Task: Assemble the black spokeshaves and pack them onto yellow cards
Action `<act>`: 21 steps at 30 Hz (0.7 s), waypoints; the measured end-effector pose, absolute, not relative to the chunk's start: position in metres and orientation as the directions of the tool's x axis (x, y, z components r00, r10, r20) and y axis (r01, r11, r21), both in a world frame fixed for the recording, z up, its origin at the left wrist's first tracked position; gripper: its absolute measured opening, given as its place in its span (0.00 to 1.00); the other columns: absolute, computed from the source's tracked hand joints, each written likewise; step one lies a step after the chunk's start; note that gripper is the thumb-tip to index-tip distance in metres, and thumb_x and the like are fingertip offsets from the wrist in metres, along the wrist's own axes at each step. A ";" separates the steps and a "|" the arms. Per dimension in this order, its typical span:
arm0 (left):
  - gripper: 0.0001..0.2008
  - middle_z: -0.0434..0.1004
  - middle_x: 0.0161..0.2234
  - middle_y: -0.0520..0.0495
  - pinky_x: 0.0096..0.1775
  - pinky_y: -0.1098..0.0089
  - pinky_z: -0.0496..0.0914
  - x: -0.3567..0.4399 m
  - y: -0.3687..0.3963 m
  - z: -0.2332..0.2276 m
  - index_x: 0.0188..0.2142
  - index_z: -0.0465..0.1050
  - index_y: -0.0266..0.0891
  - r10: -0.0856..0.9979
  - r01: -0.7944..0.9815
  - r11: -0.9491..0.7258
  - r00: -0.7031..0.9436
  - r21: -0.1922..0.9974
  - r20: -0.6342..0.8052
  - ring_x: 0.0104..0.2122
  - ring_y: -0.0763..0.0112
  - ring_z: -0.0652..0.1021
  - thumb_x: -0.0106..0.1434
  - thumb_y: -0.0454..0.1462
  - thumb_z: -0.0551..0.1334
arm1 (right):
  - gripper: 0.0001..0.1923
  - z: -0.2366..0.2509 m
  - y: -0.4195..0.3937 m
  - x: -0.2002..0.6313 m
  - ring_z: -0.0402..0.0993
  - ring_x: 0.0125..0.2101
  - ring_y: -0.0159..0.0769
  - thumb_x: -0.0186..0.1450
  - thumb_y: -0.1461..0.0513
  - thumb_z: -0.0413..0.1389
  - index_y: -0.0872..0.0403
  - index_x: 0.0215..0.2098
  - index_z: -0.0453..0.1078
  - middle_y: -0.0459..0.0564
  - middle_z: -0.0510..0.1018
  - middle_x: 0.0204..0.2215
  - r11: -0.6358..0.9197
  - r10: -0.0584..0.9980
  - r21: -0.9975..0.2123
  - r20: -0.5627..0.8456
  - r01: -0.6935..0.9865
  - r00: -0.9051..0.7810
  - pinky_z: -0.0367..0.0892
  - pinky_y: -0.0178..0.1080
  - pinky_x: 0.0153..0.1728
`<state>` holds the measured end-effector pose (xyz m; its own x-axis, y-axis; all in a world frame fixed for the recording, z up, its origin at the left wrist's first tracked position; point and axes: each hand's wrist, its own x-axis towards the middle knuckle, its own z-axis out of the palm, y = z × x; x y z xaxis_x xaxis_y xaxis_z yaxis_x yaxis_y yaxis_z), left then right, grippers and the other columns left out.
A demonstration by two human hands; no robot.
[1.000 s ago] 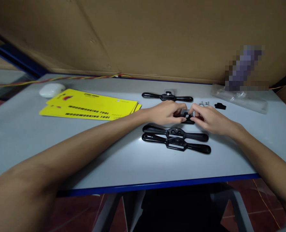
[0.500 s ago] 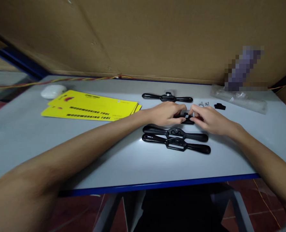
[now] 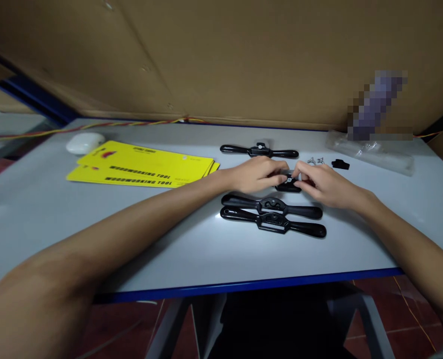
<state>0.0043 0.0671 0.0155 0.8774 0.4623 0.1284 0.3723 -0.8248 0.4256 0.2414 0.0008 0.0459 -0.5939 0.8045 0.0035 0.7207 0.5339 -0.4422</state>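
Observation:
Between my two hands is a black spokeshave [image 3: 289,187], its middle part showing a small silver screw. My left hand [image 3: 256,174] is closed on its left side, thumb near the screw and fingers behind. From the right, my right hand [image 3: 318,184] pinches it with thumb and index finger. Both handles are hidden under my hands. Nearer to me lie two more black spokeshave bodies [image 3: 271,203], one in front of the other. Farther back rests another spokeshave [image 3: 259,151] with a cap on its middle.
Two silver thumbscrews [image 3: 311,161] and a small black cap plate [image 3: 340,164] lie behind my right hand. Yellow printed cards [image 3: 146,164] and a white rounded case [image 3: 85,143] are on the left. Clear plastic wrap [image 3: 378,155] lies at the back right, beneath a pixelated patch.
My left thumb has shifted slightly up, so more of the spokeshave's front shows. My right hand keeps nearly the same pinch.

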 end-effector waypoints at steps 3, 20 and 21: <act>0.20 0.72 0.29 0.48 0.37 0.65 0.64 0.003 0.070 0.015 0.41 0.72 0.37 0.462 0.351 -0.813 0.874 0.465 0.148 0.29 0.66 0.72 0.76 0.44 0.45 | 0.03 0.046 0.001 0.243 0.62 0.27 0.38 0.73 0.62 0.51 0.50 0.44 0.66 0.43 0.69 0.25 0.539 0.803 -0.440 0.013 0.718 -0.595 0.55 0.42 0.35; 0.12 0.69 0.29 0.51 0.34 0.70 0.63 -0.002 0.075 0.026 0.42 0.71 0.36 0.395 0.308 -0.740 0.918 0.598 0.016 0.28 0.70 0.69 0.74 0.41 0.54 | 0.18 0.044 0.003 0.243 0.71 0.32 0.42 0.72 0.57 0.58 0.54 0.57 0.75 0.48 0.78 0.29 0.433 0.870 -0.454 -0.018 0.779 -0.494 0.62 0.43 0.40; 0.12 0.68 0.29 0.52 0.33 0.70 0.62 -0.002 0.075 0.028 0.43 0.71 0.36 0.391 0.308 -0.725 0.920 0.616 0.000 0.28 0.71 0.68 0.74 0.41 0.54 | 0.18 0.045 0.004 0.243 0.71 0.32 0.42 0.72 0.57 0.58 0.54 0.57 0.75 0.48 0.78 0.29 0.432 0.868 -0.456 -0.022 0.778 -0.495 0.62 0.43 0.40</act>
